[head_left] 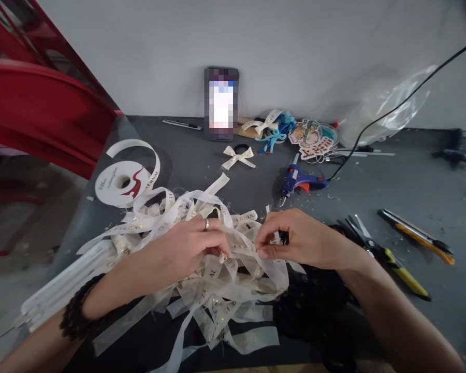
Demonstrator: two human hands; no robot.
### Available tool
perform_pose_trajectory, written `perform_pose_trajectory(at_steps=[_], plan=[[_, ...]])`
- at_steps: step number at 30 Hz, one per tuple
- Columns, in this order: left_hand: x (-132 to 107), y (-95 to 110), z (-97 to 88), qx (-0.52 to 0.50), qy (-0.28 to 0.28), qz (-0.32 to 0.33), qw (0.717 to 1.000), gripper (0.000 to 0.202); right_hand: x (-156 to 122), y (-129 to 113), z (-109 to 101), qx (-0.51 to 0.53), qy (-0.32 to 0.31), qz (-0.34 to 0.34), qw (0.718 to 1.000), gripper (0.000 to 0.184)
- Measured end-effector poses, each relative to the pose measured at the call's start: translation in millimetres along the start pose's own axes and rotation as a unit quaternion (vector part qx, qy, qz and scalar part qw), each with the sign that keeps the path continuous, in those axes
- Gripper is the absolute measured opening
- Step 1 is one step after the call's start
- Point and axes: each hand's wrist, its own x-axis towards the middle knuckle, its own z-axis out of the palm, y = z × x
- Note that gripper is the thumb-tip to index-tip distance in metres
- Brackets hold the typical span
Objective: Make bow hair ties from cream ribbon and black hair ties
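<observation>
My left hand (204, 241), with a ring on one finger, is closed over a heap of white printed ribbon (217, 285) and pinches part of it. To its right, my right hand (291, 238) pinches a ribbon strip between thumb and forefinger. Loops and cut pieces with gold lettering spread beneath both hands. At the upper left of the heap lies a ribbon spool (116, 184) with a loose curl of ribbon. Beyond the heap rests a finished white bow (238, 157) on a black hair tie. The left fingertips are partly hidden.
A blue hot glue gun (301, 181) lies at the back right, its cord running up. Scissors (388, 259) and a utility knife (417, 235) lie to the right. A phone (221, 103) leans against the wall. Black material (314, 311) sits below my right wrist; red chairs (34, 109) stand left.
</observation>
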Motion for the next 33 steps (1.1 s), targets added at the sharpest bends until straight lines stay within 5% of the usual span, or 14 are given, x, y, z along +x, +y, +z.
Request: perform_pose_trajectory(at_steps=[4,8,13,20,27,33], plan=[[5,1,0.2,-0.072,0.026,-0.031,0.997,0.032,3,2,7,0.148,-0.003,-0.075,0.986,0.005],[11,-1,8.4,-0.225,0.060,-0.086,0.969,0.022,14,6,26,0.313,0.052,-0.162,0.934,0.007],[13,-7,25.8,-0.392,0.056,-0.138,0.908,0.010,21,10,48,0.428,0.103,-0.152,0.885,0.006],[13,-7,31.9,-0.484,0.088,-0.090,0.866,0.007,19,8,70,0.498,0.166,-0.142,0.839,0.008],[9,-7,35.1,-0.456,0.047,-0.122,0.880,0.008,19,1,85,0.517,0.182,-0.109,0.829,0.025],[9,-7,37.7,-0.460,0.099,-0.121,0.874,0.009,16,-3,86,0.502,0.157,-0.108,0.843,0.022]])
